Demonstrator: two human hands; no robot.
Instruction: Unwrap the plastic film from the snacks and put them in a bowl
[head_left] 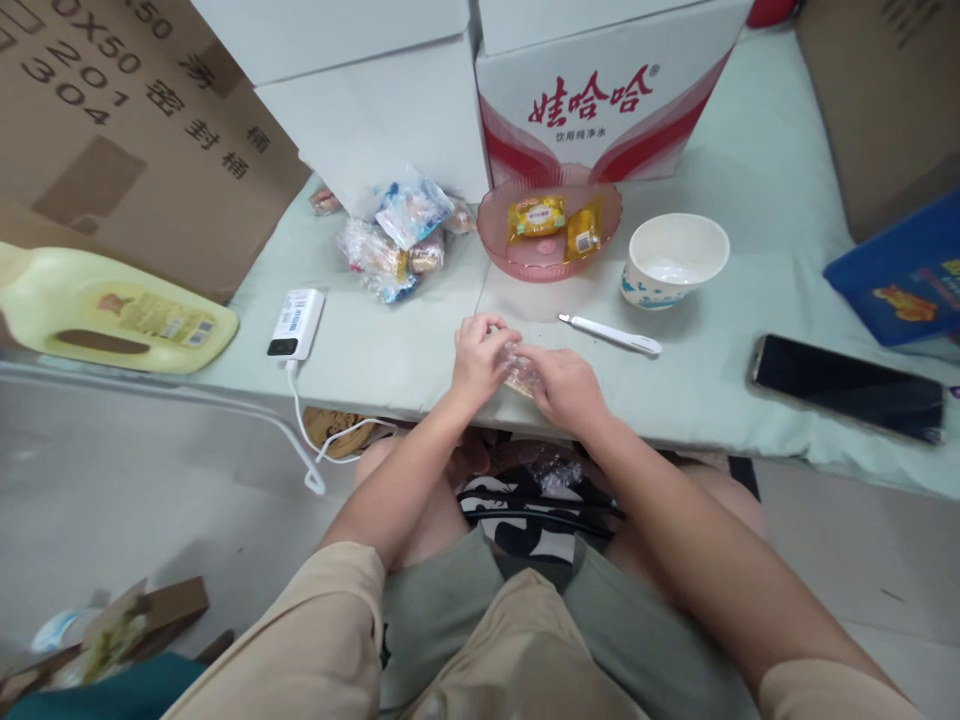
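Note:
Close to the front edge of the covered table, my left hand (484,355) and my right hand (566,385) meet around a small snack in clear plastic wrap (520,372). Both hands have their fingers closed on it, and they cover much of it, so its exact kind is hidden. Beyond them stands a pink ribbed bowl (510,262) with a yellow packet (537,217) and a second yellow packet (584,230) inside. A white utility knife (611,334) lies just right of my hands. Behind the knife is a white paper bowl (656,280), tilted slightly.
A pile of wrapped snacks (397,235) lies behind left. Left are a power bank (297,325) with a white cable and a yellow jug (120,310). A phone (847,387) and blue package (900,270) sit right. White cartons (600,110) and a brown box (150,130) line the back.

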